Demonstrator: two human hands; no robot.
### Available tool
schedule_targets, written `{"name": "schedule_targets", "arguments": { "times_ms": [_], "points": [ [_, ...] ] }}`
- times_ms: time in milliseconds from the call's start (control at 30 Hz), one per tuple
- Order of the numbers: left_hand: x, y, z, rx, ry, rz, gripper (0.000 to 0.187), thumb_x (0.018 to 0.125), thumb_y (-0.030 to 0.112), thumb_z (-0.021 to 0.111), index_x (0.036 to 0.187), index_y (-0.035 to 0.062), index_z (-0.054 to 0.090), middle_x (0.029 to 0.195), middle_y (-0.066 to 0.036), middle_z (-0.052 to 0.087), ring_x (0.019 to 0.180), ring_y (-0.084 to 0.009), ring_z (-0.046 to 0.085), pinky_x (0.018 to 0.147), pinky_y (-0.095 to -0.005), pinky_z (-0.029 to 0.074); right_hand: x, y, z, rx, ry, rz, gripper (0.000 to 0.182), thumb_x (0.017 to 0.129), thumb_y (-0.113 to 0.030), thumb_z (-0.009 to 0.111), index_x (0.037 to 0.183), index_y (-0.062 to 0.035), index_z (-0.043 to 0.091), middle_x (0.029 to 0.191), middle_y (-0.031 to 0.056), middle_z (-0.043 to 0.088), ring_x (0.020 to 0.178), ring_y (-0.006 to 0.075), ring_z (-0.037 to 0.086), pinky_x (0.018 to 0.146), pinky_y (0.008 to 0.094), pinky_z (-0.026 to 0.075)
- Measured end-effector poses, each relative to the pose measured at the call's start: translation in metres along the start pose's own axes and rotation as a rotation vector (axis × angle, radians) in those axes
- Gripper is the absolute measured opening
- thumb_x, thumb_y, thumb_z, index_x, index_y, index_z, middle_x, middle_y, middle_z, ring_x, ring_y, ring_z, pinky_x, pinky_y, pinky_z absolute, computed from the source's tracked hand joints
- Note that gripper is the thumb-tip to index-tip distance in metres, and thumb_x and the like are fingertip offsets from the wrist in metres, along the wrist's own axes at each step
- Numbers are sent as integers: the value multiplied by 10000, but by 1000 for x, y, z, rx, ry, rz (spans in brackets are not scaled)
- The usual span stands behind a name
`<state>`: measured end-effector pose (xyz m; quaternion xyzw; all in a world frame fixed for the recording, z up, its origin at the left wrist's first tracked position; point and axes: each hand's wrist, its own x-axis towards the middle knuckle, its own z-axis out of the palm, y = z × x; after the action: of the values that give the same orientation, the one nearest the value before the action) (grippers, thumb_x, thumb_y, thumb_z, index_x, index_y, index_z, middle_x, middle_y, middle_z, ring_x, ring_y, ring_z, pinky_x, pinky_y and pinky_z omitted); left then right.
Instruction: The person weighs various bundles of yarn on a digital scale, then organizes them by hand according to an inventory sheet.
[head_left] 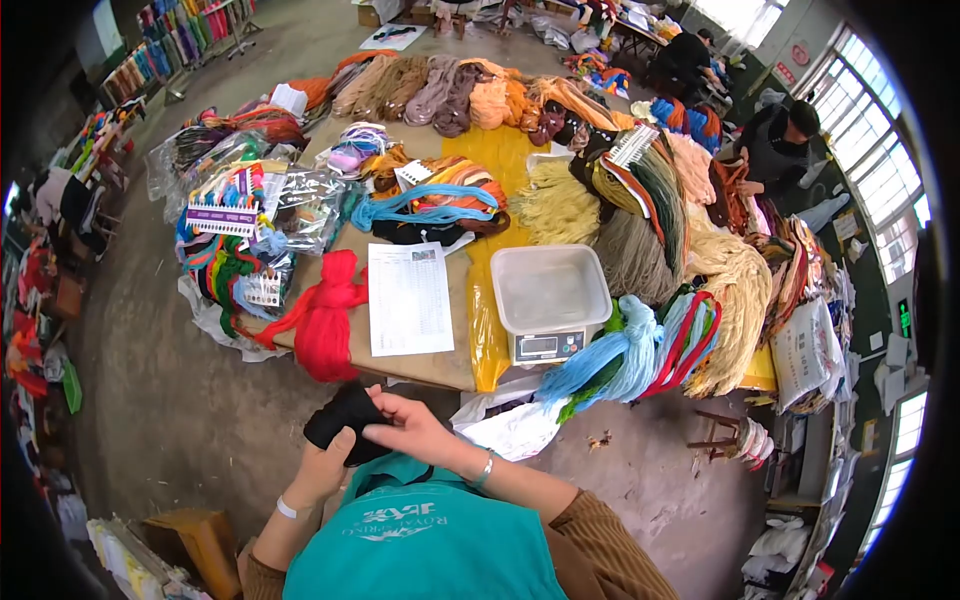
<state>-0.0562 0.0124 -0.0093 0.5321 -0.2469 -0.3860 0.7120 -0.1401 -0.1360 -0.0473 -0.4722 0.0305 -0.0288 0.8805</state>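
Close to my body, below the table's front edge, my left hand (322,468) holds a bundle of black thread (345,418) from below. My right hand (415,428) has its fingers closed on the upper right side of the same bundle. A red skein (335,315) lies just beyond my hands, and right of it is a printed sheet (410,300). Farther right, a clear plastic tray (551,289) rests on a scale (549,346). Light blue skeins (620,352) lie beside the scale.
Many coloured skeins (430,92) ring the table (455,365). A thread sample card (222,220) lies at the left. A co-worker (782,140) sits at the right side. A stool (735,437) stands at the lower right, a cardboard box (195,550) at the lower left.
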Motion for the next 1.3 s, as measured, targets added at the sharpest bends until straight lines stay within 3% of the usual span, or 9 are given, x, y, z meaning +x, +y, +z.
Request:
{"name": "schedule_targets", "arguments": {
  "times_ms": [100,300,600,733,933,1033,1067,1167,1300],
  "points": [
    [6,-1,9,130,6,-26,504,987,270,546,1369,-49,465,1394,-153,511,1238,-220,514,1046,-341,400,-3,10,-20,-369,-100,-16,308,907,-15,616,1214,-9,593,1102,-13,623,980,48,551,857,230,470],
    [4,-31,1,-240,94,-93,401,977,230,577,1281,-28,533,1214,-76,592,1085,-153,557,924,-302,465,-1,-7,-32,73,32,31,242,912,-32,610,1152,-10,619,1070,13,642,1025,85,560,918,266,462],
    [21,-11,39,-250,244,-174,276,938,131,601,1164,-25,614,1069,-72,649,992,-152,615,878,-304,502,-10,-12,-41,21,94,154,273,912,-59,622,1180,-12,636,1112,34,664,1040,110,589,949,288,462],
    [18,-33,27,-174,295,-181,204,925,105,610,1086,-16,644,1037,-90,658,996,-157,620,870,-308,509,-15,-7,-51,318,116,167,142,931,-75,580,1052,-12,619,920,55,659,917,152,616,890,299,472],
    [14,-33,27,-452,171,-207,325,978,302,551,804,30,587,810,-163,656,941,-298,613,1002,-475,421,-25,-12,-67,442,99,232,112,893,-73,619,980,-8,592,797,64,605,795,170,606,850,313,497],
    [1,-44,3,-735,100,-200,420,1017,420,449,708,135,471,510,38,321,586,-152,463,885,-403,470,-34,-13,-71,722,172,144,161,912,-116,600,793,-58,509,597,-20,436,624,126,492,746,308,503],
    [1,-35,3,-769,175,-217,432,1021,419,442,675,160,420,502,65,275,482,-92,367,690,-323,482,-40,-10,-78,938,207,130,238,937,-156,572,738,-81,464,554,-56,332,569,85,421,612,263,452],
    [-4,-27,-26,-899,414,-194,415,1024,379,450,660,188,390,504,94,235,400,-38,234,417,-229,271,-63,-5,-119,1009,367,150,166,987,-162,493,875,-59,560,541,-58,283,439,53,284,364,199,238],
    [-18,-34,-102,-958,626,-155,405,1021,363,467,665,176,417,501,89,242,394,-43,238,408,-226,264,-119,6,-183,863,731,63,187,985,-183,499,850,-68,557,531,-71,250,422,47,245,355,215,193]
  ]
}}
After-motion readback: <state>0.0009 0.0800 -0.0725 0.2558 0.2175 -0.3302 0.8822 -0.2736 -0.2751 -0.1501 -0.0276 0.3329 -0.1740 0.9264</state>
